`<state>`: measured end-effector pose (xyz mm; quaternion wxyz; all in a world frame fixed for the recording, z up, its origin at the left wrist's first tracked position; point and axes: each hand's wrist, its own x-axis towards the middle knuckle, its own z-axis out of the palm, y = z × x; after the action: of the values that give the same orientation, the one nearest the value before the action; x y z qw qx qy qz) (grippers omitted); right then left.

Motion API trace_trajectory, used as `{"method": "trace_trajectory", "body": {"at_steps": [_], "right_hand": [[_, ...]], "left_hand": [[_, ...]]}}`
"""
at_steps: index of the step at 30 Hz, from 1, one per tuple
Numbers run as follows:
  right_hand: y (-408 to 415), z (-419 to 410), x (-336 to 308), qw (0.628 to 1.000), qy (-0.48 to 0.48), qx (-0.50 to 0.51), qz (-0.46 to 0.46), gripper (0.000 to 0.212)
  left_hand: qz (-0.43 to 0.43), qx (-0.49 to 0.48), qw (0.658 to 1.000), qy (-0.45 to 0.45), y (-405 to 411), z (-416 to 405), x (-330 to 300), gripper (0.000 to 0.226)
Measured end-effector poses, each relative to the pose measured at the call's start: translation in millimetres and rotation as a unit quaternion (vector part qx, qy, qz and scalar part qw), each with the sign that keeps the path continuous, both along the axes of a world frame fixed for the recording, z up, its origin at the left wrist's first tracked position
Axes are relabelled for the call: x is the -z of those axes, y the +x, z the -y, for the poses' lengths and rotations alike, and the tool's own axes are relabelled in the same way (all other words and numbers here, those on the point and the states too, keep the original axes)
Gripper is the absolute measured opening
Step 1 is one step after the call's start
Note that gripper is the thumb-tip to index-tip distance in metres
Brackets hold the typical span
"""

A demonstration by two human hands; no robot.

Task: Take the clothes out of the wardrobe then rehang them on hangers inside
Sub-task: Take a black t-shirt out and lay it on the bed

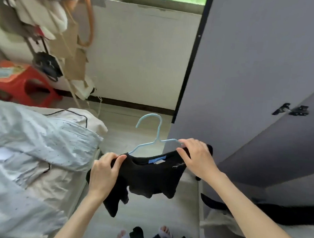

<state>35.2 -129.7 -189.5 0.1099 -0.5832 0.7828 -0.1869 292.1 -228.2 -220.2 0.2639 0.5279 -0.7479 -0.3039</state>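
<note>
Because the black top (150,174) has to sit on the light blue hanger (152,135), you hold it up in the air just in front of the grey wardrobe door (262,87). Your left hand (105,172) pinches one shoulder and your right hand (196,156) curls round the other (it seems to grip the hanger arm too), so the neck stays wide. The hook pokes up, free to catch a rail. The bed (34,149) lies well to the left of the door, the red stool (19,82) past it.
</note>
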Motion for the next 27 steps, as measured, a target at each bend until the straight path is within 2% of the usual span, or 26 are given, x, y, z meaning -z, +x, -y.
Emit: {"method": "trace_trajectory", "body": {"at_steps": [4, 7, 10, 12, 16, 21, 27], "right_hand": [[51.4, 52.5, 24.6, 0.993, -0.010, -0.107, -0.047, 0.026], [101.5, 97.1, 32.5, 0.984, -0.053, -0.170, -0.021, 0.009], [153.7, 134.2, 30.3, 0.968, -0.109, -0.228, 0.004, 0.010], [188.0, 153.4, 22.1, 0.953, -0.141, -0.269, 0.014, 0.011], [250.7, 184.6, 1.7, 0.921, -0.196, -0.332, 0.058, 0.015], [321.0, 220.4, -23.4, 0.883, -0.230, -0.396, 0.104, 0.034], [406.2, 267.6, -55.0, 0.839, -0.278, -0.446, 0.141, 0.034]], "left_hand": [[0.031, -0.124, 0.992, 0.019, 80.7, -0.1, 0.8, 0.024], [0.043, -0.204, 0.978, 0.024, 134.7, -1.1, -6.0, 0.028], [0.058, -0.268, 0.962, -0.010, 183.6, -3.2, -20.8, 0.028], [0.068, -0.308, 0.947, -0.065, 214.9, -5.1, -29.8, 0.027], [0.115, -0.390, 0.902, -0.145, 265.9, -14.4, -41.2, 0.039], [0.172, -0.489, 0.827, -0.217, 304.1, -30.5, -53.9, 0.051], [0.215, -0.585, 0.730, -0.280, 353.8, -22.6, -81.5, 0.038]]}}
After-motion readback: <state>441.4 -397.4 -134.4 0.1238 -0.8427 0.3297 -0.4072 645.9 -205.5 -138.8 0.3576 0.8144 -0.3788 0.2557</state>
